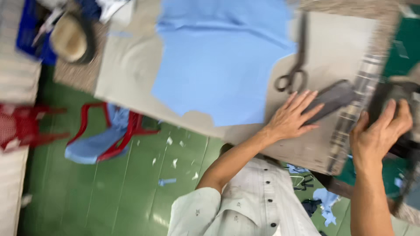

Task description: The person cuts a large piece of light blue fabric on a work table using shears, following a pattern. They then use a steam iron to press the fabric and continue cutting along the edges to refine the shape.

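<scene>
My left hand (291, 117) lies flat with its fingers spread, the fingertips pressing on a dark grey piece of cloth (334, 98) on the beige table (127, 65). My right hand (379, 133) is curled around a black object (396, 94) at the table's right edge; blur hides what it is. A strip of plaid fabric (356, 100) runs between the two hands. Large scissors (295, 65) lie just beyond my left hand. A big sheet of light blue fabric (218, 61) is spread over the table's middle.
A red plastic chair (127, 129) with blue cloth on it stands on the green floor (87, 192), which is littered with cloth scraps. A second red stool (22, 126) is at the left. A blue basket (28, 30) and a round tan object (70, 39) sit at top left.
</scene>
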